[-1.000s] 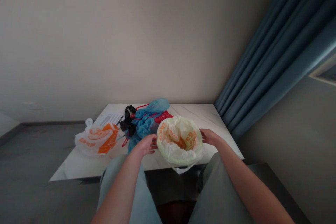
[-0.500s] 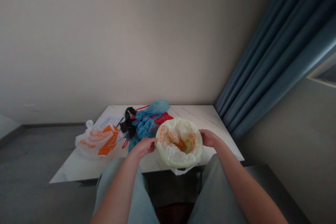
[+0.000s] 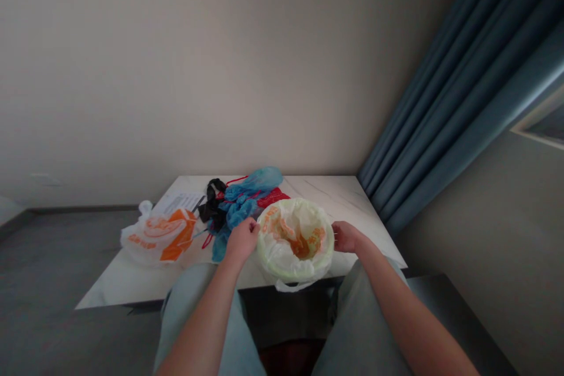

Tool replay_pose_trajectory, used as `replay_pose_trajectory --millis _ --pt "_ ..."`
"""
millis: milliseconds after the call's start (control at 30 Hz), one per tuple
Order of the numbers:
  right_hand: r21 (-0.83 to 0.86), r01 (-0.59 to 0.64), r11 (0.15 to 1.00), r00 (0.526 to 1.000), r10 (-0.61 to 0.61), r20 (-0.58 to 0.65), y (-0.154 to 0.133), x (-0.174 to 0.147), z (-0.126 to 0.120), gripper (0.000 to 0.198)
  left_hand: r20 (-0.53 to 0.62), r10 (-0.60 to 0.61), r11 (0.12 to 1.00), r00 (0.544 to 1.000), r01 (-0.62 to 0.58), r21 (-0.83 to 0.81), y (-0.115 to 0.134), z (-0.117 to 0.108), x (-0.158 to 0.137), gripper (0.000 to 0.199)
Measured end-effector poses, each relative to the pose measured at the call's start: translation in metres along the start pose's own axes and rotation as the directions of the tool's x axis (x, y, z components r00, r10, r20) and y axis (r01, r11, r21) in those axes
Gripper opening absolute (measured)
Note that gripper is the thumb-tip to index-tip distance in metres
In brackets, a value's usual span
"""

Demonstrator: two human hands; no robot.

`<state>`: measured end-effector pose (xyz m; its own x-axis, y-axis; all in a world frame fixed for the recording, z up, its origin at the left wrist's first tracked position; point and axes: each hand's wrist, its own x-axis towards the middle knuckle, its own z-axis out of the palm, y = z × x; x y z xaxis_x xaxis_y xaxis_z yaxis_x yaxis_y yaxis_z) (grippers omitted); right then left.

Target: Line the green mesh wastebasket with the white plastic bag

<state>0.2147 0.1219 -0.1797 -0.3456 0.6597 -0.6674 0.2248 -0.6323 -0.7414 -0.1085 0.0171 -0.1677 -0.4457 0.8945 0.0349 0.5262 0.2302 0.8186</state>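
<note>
A small round bin (image 3: 288, 275) stands at the near edge of the table, its mouth facing up towards me. A white plastic bag (image 3: 279, 255) with orange print lines it, folded out over the rim, and one of its handle loops hangs down at the front. My left hand (image 3: 242, 239) is closed at the left side of the rim, thumb and fingers pinched at the bag's edge. On the opposite side, my right hand (image 3: 347, 237) has its fingers curled against the bag; the fingertips are partly hidden.
Left of the bin lies a heap of blue plastic bags (image 3: 242, 208), with a black bag (image 3: 212, 208) and a red mesh bag (image 3: 273, 195). A white-and-orange bag (image 3: 161, 236) and a printed sheet (image 3: 178, 202) lie farther left on the marble-look table (image 3: 348, 200). A blue curtain (image 3: 423, 123) hangs right.
My left hand has turned and its fingers have curled in more at the rim. My right hand has moved slightly down the bag's side. The whole view has shifted a little.
</note>
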Motion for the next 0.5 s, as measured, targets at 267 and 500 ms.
replay_pose_trajectory --millis 267,500 --pt "0.025 -0.173 0.985 0.977 0.168 0.13 -0.002 -0.015 0.005 0.003 -0.057 0.01 1.0 0.998 -0.011 -0.009 -0.002 0.003 0.008 0.014" --pt "0.004 0.044 0.999 0.997 -0.044 0.067 0.003 -0.008 0.003 0.021 -0.037 -0.126 0.96 0.991 0.113 -0.256 -0.012 0.011 0.02 0.011"
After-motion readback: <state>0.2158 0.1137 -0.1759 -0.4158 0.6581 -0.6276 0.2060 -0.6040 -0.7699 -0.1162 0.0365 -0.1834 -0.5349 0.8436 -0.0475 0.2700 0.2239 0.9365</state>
